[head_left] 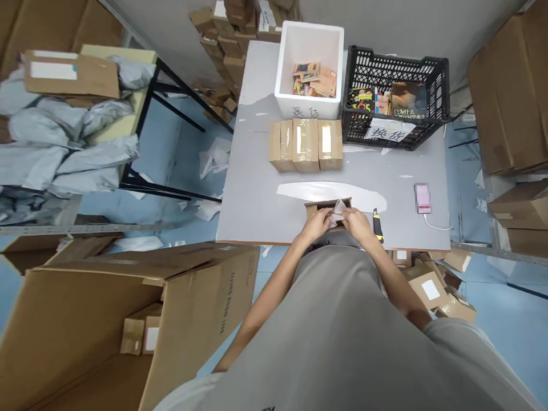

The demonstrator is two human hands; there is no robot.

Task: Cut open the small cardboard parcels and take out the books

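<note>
At the front edge of the table, my left hand point(317, 224) and my right hand point(357, 223) meet over a small open cardboard box point(311, 210). Between them is a crumpled whitish wrap point(338, 210), pinched by the fingers of both hands. Whether it is thin plastic or paper I cannot tell, and my hands hide most of the box's inside. Just right of my right hand lies a yellow-and-black utility knife point(377, 225).
On the grey table point(252, 188) stand several taped cardboard boxes point(305, 145), a white foam bin point(310, 34) with booklets, a black crate point(398, 128) with books, and a charging phone point(423, 198). A large open carton point(205, 308) is at left; small boxes point(428, 285) lie at right.
</note>
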